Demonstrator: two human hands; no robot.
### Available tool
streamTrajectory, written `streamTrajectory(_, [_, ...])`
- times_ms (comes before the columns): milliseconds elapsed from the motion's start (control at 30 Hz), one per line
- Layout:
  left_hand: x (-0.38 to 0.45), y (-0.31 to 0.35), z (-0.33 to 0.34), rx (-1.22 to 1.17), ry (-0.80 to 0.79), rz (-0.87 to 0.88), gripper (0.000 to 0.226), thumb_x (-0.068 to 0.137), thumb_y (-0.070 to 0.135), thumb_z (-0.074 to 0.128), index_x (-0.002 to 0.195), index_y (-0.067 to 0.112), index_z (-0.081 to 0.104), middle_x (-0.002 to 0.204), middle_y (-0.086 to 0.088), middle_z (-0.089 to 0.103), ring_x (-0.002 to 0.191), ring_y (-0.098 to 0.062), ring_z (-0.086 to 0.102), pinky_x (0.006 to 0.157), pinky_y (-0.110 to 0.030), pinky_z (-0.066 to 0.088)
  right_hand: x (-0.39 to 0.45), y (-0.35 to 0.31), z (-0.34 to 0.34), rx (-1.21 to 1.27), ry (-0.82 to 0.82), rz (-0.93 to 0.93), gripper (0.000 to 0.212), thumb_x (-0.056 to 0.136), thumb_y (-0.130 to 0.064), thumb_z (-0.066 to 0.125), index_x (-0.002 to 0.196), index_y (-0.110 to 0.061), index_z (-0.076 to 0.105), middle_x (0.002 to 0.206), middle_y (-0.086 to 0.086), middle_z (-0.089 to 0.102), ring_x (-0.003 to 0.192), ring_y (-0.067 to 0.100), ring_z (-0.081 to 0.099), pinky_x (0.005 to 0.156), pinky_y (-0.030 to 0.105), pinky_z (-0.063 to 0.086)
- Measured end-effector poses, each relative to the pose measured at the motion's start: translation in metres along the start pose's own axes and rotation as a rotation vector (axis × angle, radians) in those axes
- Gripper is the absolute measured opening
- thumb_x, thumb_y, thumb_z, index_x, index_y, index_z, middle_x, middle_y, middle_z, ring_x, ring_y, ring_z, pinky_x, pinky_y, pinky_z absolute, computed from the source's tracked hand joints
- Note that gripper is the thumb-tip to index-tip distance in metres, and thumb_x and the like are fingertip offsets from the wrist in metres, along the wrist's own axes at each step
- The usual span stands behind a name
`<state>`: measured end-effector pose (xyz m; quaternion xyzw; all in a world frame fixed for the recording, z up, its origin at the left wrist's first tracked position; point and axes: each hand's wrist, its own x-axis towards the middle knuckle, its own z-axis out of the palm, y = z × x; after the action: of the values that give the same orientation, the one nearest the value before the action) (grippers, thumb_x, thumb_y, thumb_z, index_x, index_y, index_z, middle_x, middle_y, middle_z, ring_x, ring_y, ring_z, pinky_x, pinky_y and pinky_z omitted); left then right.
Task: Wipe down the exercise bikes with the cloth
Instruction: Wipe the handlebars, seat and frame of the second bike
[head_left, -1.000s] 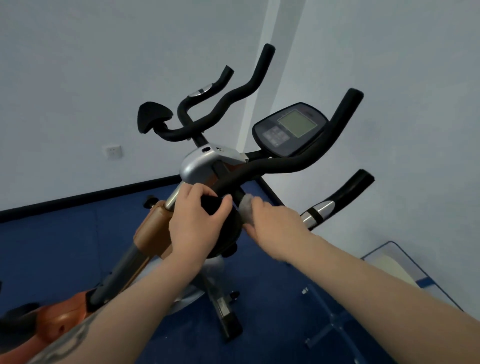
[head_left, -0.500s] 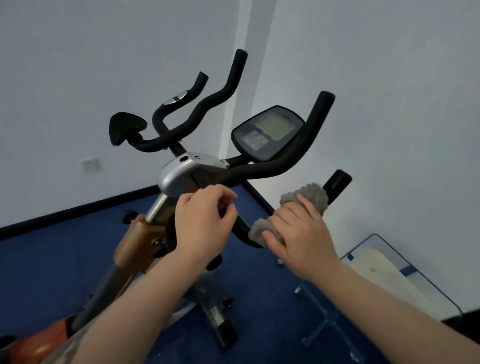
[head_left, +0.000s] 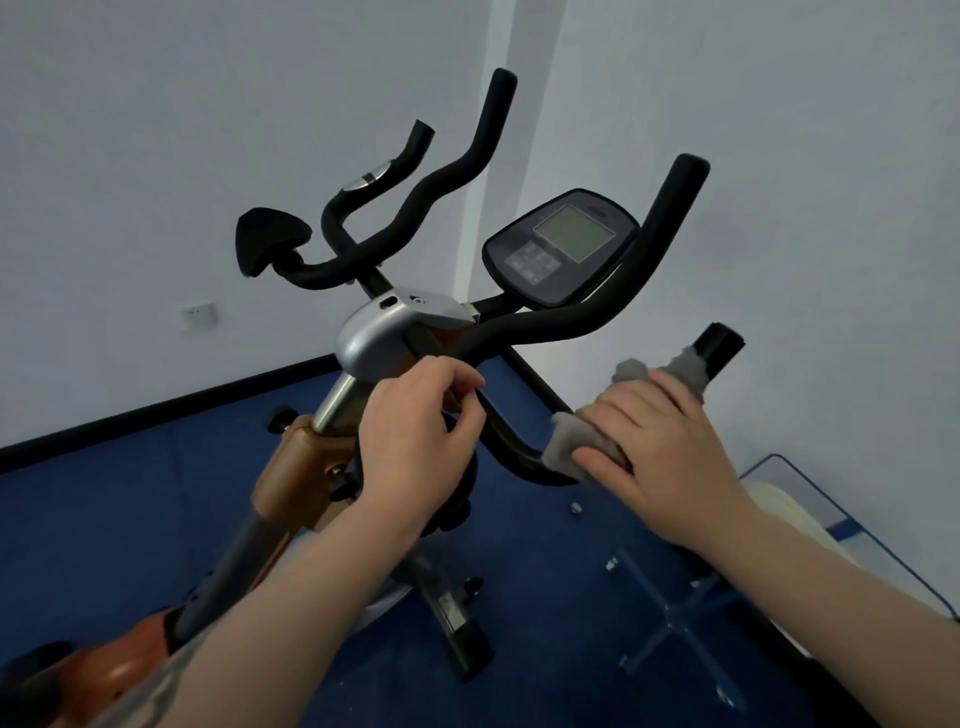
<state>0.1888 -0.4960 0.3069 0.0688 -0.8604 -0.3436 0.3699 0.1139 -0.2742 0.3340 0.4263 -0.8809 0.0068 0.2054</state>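
An exercise bike (head_left: 384, 338) with black handlebars, a silver stem cover and an orange frame stands in front of me. Its console (head_left: 558, 249) with a grey screen faces me. My right hand (head_left: 660, 447) grips a grey fluffy cloth (head_left: 566, 447) wrapped round the lower right handlebar grip (head_left: 719, 345); the cloth pokes out on both sides of the hand. My left hand (head_left: 415, 441) has its fingers curled round the dark part just below the stem cover, near the handlebar's centre.
A glass-topped table (head_left: 852, 525) on a blue cross base stands at the lower right, close to my right forearm. White walls meet in a corner behind the bike. The floor (head_left: 104, 519) is blue carpet with a black skirting.
My right hand has slid the cloth outward along the lower right handlebar, from near the centre towards its end. The left hand stays at the centre. My view has shifted slightly.
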Motion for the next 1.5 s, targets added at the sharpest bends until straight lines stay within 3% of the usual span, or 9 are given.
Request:
streamTrajectory(167, [0.001, 0.0, 0.002, 0.02, 0.008, -0.009, 0.01, 0.085, 0.021, 0.063, 0.091, 0.028, 0.064, 0.079, 0.019, 0.057, 0.069, -0.003, 0.057, 0.066, -0.038, 0.053, 0.03, -0.084, 0.019, -0.139, -0.213, 0.218, 0.047, 0.1, -0.049, 0.031, 0.096, -0.016, 0.064, 0.088, 0.002, 0.067, 0.085, 0.024, 0.061, 0.092, 0.039, 0.04])
streamTrajectory(333, [-0.003, -0.004, -0.001, 0.009, 0.02, 0.008, 0.01, 0.085, 0.018, 0.064, 0.092, 0.026, 0.063, 0.081, 0.017, 0.06, 0.072, -0.003, 0.056, 0.07, -0.036, 0.051, 0.021, -0.061, 0.01, -0.082, -0.281, 0.07, 0.046, 0.098, -0.053, 0.026, 0.1, -0.018, 0.056, 0.089, -0.001, 0.064, 0.084, 0.022, 0.059, 0.089, 0.036, 0.037])
streamTrajectory(567, [-0.019, -0.022, -0.003, 0.02, 0.117, -0.272, 0.014, 0.085, 0.043, 0.062, 0.093, 0.031, 0.06, 0.09, 0.015, 0.057, 0.087, 0.004, 0.044, 0.074, -0.011, 0.034, 0.077, -0.07, 0.024, 0.116, -0.547, 0.227, 0.054, 0.101, -0.057, 0.021, 0.115, -0.011, 0.044, 0.109, 0.01, 0.064, 0.097, 0.032, 0.061, 0.067, 0.037, 0.032])
streamTrajectory(733, [-0.02, -0.022, -0.001, -0.001, 0.137, -0.334, 0.015, 0.084, 0.05, 0.059, 0.085, 0.036, 0.054, 0.089, 0.016, 0.049, 0.092, 0.005, 0.048, 0.066, -0.012, 0.035, 0.046, -0.071, 0.024, -0.064, -0.371, 0.089, 0.043, 0.101, -0.054, 0.029, 0.113, -0.014, 0.039, 0.087, 0.001, 0.061, 0.061, 0.02, 0.042, 0.048, 0.032, 0.015])
streamTrajectory(967, [-0.018, -0.02, -0.001, 0.044, 0.135, -0.342, 0.019, 0.082, 0.056, 0.054, 0.079, 0.037, 0.051, 0.085, 0.017, 0.046, 0.087, 0.004, 0.05, 0.061, -0.014, 0.034, 0.109, -0.072, 0.038, 0.393, -0.557, 0.259, 0.053, 0.101, -0.055, 0.028, 0.132, -0.016, 0.047, 0.126, 0.014, 0.057, 0.111, 0.034, 0.056, 0.074, 0.035, 0.035])
streamTrajectory(1067, [-0.019, -0.019, -0.001, 0.042, 0.134, -0.328, 0.021, 0.081, 0.057, 0.052, 0.079, 0.036, 0.052, 0.084, 0.018, 0.045, 0.086, 0.005, 0.05, 0.062, -0.012, 0.033, 0.104, -0.074, 0.041, 0.421, -0.526, 0.335, 0.056, 0.1, -0.056, 0.031, 0.134, -0.014, 0.041, 0.126, 0.015, 0.058, 0.112, 0.035, 0.055, 0.074, 0.036, 0.034])
streamTrajectory(1200, [-0.019, -0.019, -0.003, 0.025, 0.114, -0.335, 0.02, 0.083, 0.056, 0.055, 0.08, 0.036, 0.053, 0.086, 0.017, 0.046, 0.086, 0.004, 0.05, 0.065, -0.015, 0.037, 0.054, -0.072, 0.031, -0.022, -0.335, 0.112, 0.052, 0.1, -0.051, 0.036, 0.132, -0.01, 0.035, 0.11, 0.007, 0.063, 0.093, 0.029, 0.062, 0.064, 0.035, 0.03])
streamTrajectory(1367, [-0.015, -0.008, -0.009, 0.087, 0.04, -0.228, 0.004, 0.087, 0.034, 0.062, 0.087, 0.03, 0.063, 0.093, 0.014, 0.053, 0.089, -0.002, 0.045, 0.084, -0.028, 0.035, 0.017, -0.019, 0.005, -0.022, -0.095, -0.235, 0.044, 0.093, -0.053, 0.045, 0.11, -0.017, 0.062, 0.091, -0.001, 0.061, 0.086, 0.022, 0.061, 0.081, 0.035, 0.046])
streamTrajectory(1500, [-0.012, 0.029, -0.005, 0.05, -0.073, -0.016, 0.011, 0.087, 0.018, 0.066, 0.095, 0.024, 0.067, 0.102, 0.011, 0.057, 0.096, -0.009, 0.054, 0.092, -0.034, 0.037, -0.002, 0.01, 0.009, -0.022, 0.14, -0.007, 0.04, 0.094, -0.045, 0.046, 0.108, -0.014, 0.068, 0.105, 0.002, 0.062, 0.105, 0.026, 0.058, 0.108, 0.043, 0.035])
